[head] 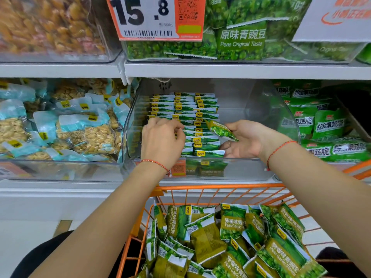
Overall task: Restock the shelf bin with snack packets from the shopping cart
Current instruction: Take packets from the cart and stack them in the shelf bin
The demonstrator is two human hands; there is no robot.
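Observation:
A clear plastic shelf bin [251,167] on the middle shelf holds neat rows of green pea snack packets [200,113] standing on edge. My left hand [161,140] rests on the left rows, fingers curled onto the packet tops. My right hand [244,140] is inside the bin, palm up, with one green pea packet [220,130] held between thumb and fingers, tilted over the right-hand row. The bin's right half is bare. Below, an orange wire shopping cart [220,186] is heaped with several loose garlic pea packets [232,225].
A bin of blue-labelled peanut packs [84,129] sits to the left, and a bin of green veggie-crisp bags [329,125] to the right. The upper shelf carries original-taste pea packs [241,37] and a 15.8 price tag [144,17].

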